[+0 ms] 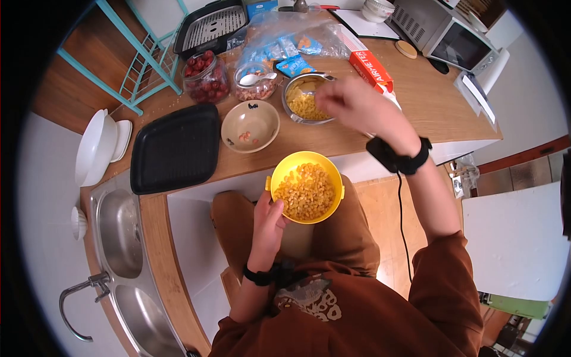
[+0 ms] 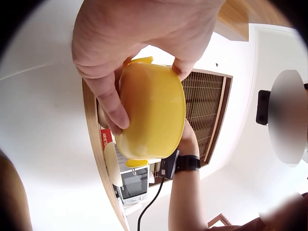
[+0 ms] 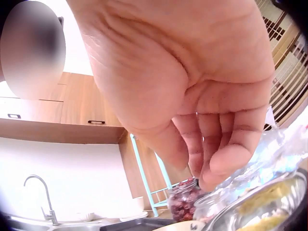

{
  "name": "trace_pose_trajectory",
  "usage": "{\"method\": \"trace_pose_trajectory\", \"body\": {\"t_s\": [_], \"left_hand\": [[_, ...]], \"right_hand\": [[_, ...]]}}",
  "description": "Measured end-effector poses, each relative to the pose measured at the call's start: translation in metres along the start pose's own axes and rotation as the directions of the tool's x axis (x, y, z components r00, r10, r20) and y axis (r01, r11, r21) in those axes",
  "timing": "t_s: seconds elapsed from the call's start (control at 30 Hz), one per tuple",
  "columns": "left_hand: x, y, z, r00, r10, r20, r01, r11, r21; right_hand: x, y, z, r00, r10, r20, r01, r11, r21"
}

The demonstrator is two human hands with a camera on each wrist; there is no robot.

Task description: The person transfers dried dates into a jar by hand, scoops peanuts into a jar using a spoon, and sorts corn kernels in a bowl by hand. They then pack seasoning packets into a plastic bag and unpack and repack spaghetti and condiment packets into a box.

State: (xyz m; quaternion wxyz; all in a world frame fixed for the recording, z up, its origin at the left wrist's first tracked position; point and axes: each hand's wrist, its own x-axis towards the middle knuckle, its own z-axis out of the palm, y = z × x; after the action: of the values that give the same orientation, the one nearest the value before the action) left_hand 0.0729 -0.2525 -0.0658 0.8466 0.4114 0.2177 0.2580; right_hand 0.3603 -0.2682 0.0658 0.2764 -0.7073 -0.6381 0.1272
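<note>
My left hand (image 1: 267, 232) grips a yellow bowl (image 1: 303, 157) of yellow kernels (image 1: 312, 193) above the lap, thumb at the rim. In the left wrist view its fingers wrap the outer wall of the bowl (image 2: 154, 110). Over the right side of a metal bowl (image 1: 287, 108) on the counter hovers my right hand (image 1: 366, 107), partly covering it; small yellow pieces (image 1: 303, 108) lie inside. The right wrist view shows the right hand (image 3: 192, 91) with fingers loosely bent and nothing visible in them. A beige bowl (image 1: 253, 116) with a few small reddish pieces stands left of the metal bowl.
Left on the counter (image 1: 437, 113) are a black tray (image 1: 175, 149), a jar of red fruit (image 1: 205, 80) and a jar (image 1: 256, 92) with a white spoon. Behind lie plastic bags (image 1: 285, 35); a red box (image 1: 372, 70) is at right. A sink (image 1: 122, 232) is far left.
</note>
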Motion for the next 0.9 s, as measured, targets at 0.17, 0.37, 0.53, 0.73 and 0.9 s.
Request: {"method": "trace_pose_trajectory", "body": {"t_s": [0.17, 0.37, 0.53, 0.73, 0.9], "left_hand": [[0.001, 0.002, 0.001, 0.999, 0.034, -0.038, -0.034, 0.999, -0.003], [0.0, -0.001, -0.006, 1.0, 0.015, 0.003, -0.015, 1.0, 0.007], [0.0, -0.007, -0.004, 1.0, 0.001, -0.024, -0.002, 1.0, -0.03], [0.0, -0.006, -0.002, 1.0, -0.008, -0.008, 0.008, 0.998, -0.069], [0.0, -0.006, -0.001, 1.0, -0.002, -0.015, 0.001, 0.997, -0.073]], "right_hand": [[-0.051, -0.032, 0.048, 0.956, -0.147, 0.255, 0.182, 0.976, -0.12], [-0.081, -0.039, 0.089, 0.92, -0.253, 0.299, 0.327, 0.917, -0.229], [-0.079, -0.038, 0.088, 0.907, -0.315, 0.279, 0.361, 0.923, -0.133], [-0.062, -0.039, 0.065, 0.939, -0.182, 0.291, 0.18, 0.983, 0.035], [-0.053, -0.039, 0.049, 0.909, -0.145, 0.39, 0.087, 0.983, 0.164]]}}
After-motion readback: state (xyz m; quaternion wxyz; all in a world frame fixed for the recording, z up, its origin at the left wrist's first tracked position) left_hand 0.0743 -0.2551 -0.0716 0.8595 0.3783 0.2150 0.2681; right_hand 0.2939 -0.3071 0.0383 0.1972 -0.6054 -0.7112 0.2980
